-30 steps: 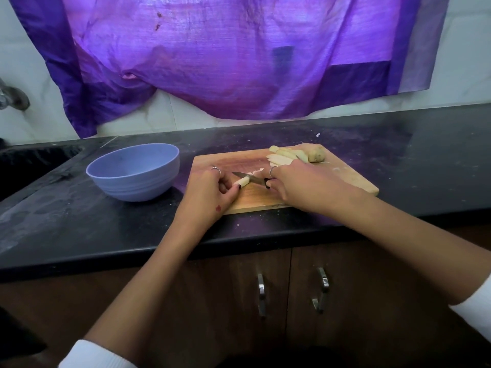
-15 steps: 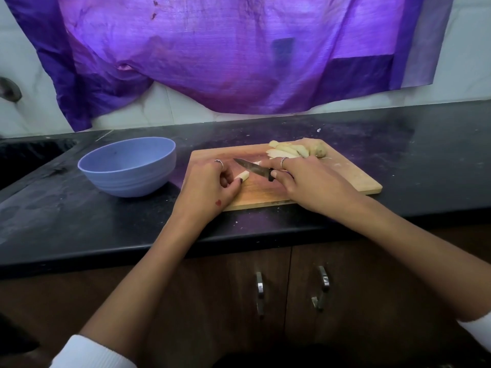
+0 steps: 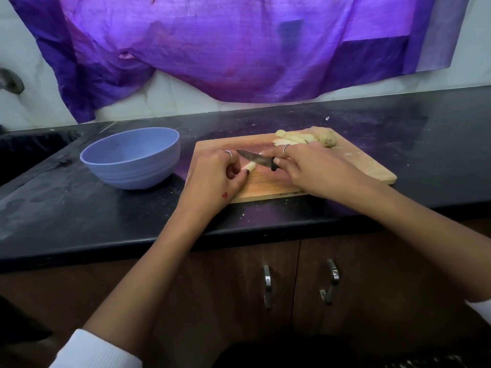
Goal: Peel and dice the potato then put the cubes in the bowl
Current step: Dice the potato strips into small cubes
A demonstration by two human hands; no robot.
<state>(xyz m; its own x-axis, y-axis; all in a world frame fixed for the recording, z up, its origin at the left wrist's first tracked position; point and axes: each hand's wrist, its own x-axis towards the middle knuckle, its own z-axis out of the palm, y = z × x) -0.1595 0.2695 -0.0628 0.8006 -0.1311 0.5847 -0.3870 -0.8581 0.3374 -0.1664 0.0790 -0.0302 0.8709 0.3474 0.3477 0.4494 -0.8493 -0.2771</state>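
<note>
Potato strip: centre of frame, on cutting board; pinched at its lower-left end by left hand, apparently to steady it for dicing. Long axis lower left to upper right, free end toward blade.
Knife: handle gripped by right hand; tip pointing upper left, blade above strip.
Remaining strips: piled at board's upper edge.
Bowl: left of board, no cubes visible inside.
</note>
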